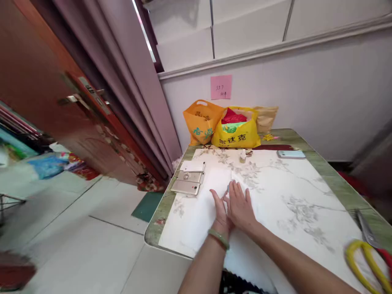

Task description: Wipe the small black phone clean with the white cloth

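Note:
Both hands meet over a white sheet (211,204) on the floral-patterned table cover. My left hand (221,210), with a green bangle on its wrist, has its thumb stretched out and its fingers partly covered by the other hand. My right hand (240,204) lies palm down with its fingers stretched forward, pressing on the white material. A small dark edge of something shows by the fingertips; most of it is hidden. Left of the hands, several phones (190,176) lie in a column. Beyond the hands stands a small white bottle (243,156).
At the back stand an orange bag (202,122), a yellow bag (237,136) and a brown paper bag (266,118). Another phone (290,154) lies at the back right. Yellow-handled scissors (364,257) are at the right edge. A door (61,98) stands left.

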A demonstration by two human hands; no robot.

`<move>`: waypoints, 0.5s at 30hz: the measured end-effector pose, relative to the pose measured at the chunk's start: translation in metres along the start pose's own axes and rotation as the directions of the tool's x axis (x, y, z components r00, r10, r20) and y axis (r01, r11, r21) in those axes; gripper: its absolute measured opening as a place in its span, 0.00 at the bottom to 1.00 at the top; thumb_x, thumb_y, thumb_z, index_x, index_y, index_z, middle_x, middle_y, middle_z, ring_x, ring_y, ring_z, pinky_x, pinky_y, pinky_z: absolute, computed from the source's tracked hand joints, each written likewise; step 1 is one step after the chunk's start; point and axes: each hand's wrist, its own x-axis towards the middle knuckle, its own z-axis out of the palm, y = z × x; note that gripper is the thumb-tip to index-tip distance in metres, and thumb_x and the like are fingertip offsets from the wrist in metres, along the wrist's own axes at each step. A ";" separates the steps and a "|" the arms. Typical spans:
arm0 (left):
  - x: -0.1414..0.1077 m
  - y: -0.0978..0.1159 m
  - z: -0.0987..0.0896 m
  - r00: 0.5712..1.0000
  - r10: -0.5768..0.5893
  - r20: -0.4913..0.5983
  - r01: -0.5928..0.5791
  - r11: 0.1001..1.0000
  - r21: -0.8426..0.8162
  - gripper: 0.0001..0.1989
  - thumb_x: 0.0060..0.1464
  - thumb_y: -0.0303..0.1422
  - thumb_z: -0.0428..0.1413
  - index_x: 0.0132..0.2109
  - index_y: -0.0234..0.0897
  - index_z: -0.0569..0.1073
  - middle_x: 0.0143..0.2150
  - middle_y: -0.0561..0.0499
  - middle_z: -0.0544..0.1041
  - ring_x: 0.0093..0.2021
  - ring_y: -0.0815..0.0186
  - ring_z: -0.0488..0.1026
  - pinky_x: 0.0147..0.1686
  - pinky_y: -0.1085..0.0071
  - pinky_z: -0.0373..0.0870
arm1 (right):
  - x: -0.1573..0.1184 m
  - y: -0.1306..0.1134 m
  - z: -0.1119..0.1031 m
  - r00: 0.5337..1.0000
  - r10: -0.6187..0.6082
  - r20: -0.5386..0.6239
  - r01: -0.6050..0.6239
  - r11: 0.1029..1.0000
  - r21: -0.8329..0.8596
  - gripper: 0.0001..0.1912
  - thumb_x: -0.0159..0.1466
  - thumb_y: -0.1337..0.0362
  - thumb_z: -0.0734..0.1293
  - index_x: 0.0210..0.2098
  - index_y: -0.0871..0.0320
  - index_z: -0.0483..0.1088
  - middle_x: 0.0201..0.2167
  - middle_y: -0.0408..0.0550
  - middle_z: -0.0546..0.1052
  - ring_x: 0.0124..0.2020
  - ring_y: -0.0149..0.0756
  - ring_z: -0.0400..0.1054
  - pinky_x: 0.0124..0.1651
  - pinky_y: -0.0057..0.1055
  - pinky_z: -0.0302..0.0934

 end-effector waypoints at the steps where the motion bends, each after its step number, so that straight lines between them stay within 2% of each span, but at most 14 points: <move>1: 0.000 0.001 0.002 1.000 -0.017 -0.010 0.017 1.000 0.004 0.42 0.52 0.64 0.43 0.59 0.36 0.69 0.63 0.40 0.67 0.63 0.49 0.63 0.60 0.56 0.62 | 0.001 0.000 0.000 1.000 -0.011 0.002 0.011 1.000 0.009 0.31 0.69 0.62 0.48 0.68 0.69 0.45 0.70 0.55 0.44 0.71 0.45 0.35 0.68 0.52 0.30; 4: -0.001 0.003 0.009 0.999 -0.043 0.006 0.043 0.999 0.011 0.42 0.52 0.64 0.40 0.60 0.39 0.69 0.63 0.42 0.66 0.64 0.50 0.61 0.61 0.55 0.60 | 0.010 0.001 -0.001 1.000 -0.027 0.005 0.027 0.999 0.036 0.31 0.69 0.62 0.48 0.69 0.69 0.44 0.70 0.55 0.44 0.71 0.44 0.33 0.69 0.50 0.28; 9: -0.002 0.006 0.026 0.988 -0.057 0.145 0.056 0.998 0.010 0.41 0.52 0.64 0.40 0.62 0.45 0.66 0.66 0.46 0.63 0.66 0.50 0.57 0.63 0.52 0.55 | 0.044 0.003 -0.003 1.000 0.017 0.001 -0.017 0.996 0.082 0.33 0.69 0.59 0.49 0.69 0.69 0.40 0.70 0.56 0.41 0.71 0.44 0.30 0.68 0.51 0.25; 15: -0.002 0.007 0.031 0.984 -0.140 0.109 0.136 0.990 0.043 0.43 0.52 0.63 0.42 0.64 0.37 0.64 0.64 0.39 0.65 0.65 0.46 0.58 0.62 0.49 0.56 | 0.088 0.018 0.005 0.985 0.154 0.082 -0.165 0.975 0.149 0.35 0.68 0.58 0.48 0.70 0.70 0.36 0.71 0.55 0.38 0.71 0.43 0.27 0.68 0.52 0.23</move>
